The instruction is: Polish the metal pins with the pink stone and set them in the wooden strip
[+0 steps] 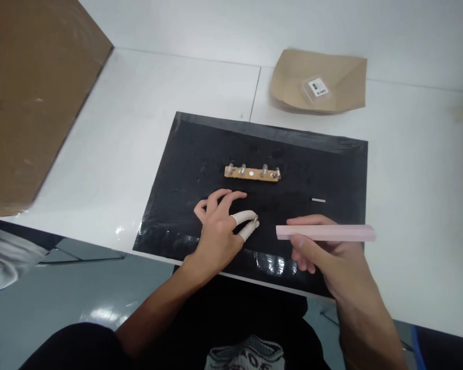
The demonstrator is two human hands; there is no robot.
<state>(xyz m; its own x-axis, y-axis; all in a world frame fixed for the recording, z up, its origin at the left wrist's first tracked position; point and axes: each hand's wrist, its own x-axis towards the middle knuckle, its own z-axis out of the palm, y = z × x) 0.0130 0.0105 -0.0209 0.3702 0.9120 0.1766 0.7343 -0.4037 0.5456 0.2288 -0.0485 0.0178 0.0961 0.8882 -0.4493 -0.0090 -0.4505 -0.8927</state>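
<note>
A cardboard strip [251, 174] lies on the black mat [200, 154] beyond the left hand [219, 226].

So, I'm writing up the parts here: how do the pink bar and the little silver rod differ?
The pink bar is far longer and thicker than the silver rod. The bar is pale pink; the rod is silvery grey. The bar is held in the right hand, while the rod lies on the black mat. Both are straight and narrow.
</note>
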